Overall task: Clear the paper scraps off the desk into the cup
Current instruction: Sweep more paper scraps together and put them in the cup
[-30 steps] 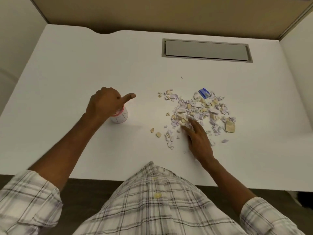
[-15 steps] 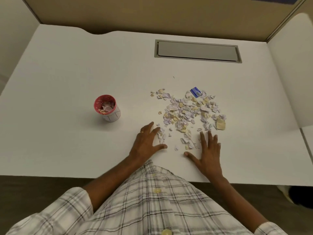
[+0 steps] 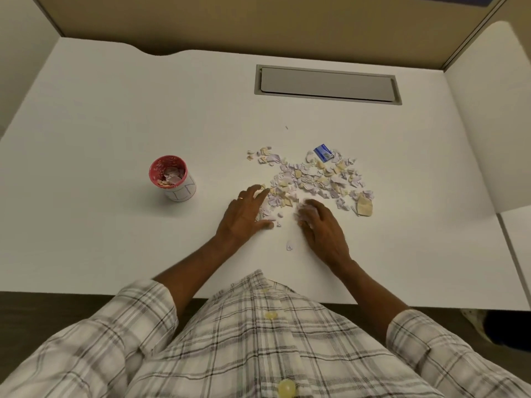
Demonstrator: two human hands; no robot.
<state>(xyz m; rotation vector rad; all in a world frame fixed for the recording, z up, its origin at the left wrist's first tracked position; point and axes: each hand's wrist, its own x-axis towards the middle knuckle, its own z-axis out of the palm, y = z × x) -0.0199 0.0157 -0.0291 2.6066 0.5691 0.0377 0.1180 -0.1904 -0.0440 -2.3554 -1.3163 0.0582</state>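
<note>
A pile of small white, lilac and tan paper scraps [image 3: 313,176] lies spread on the white desk [image 3: 115,116], with one blue scrap [image 3: 323,152] at its far edge. A small cup with a red rim [image 3: 172,178] stands to the left of the pile and holds some scraps. My left hand [image 3: 245,215] lies flat on the desk at the pile's near-left edge, fingers straight and touching scraps. My right hand [image 3: 320,225] sits at the pile's near edge with its fingers curled around a few scraps. One loose scrap [image 3: 289,245] lies between my wrists.
A grey recessed cable flap [image 3: 327,84] is set into the desk behind the pile. Beige partition walls close the desk at the back and on both sides. A larger tan scrap [image 3: 364,208] lies at the pile's right end.
My left hand left the cup and came down flat beside the pile. Both hands have slid forward into the scraps, and my right hand's fingers have curled in on some.
</note>
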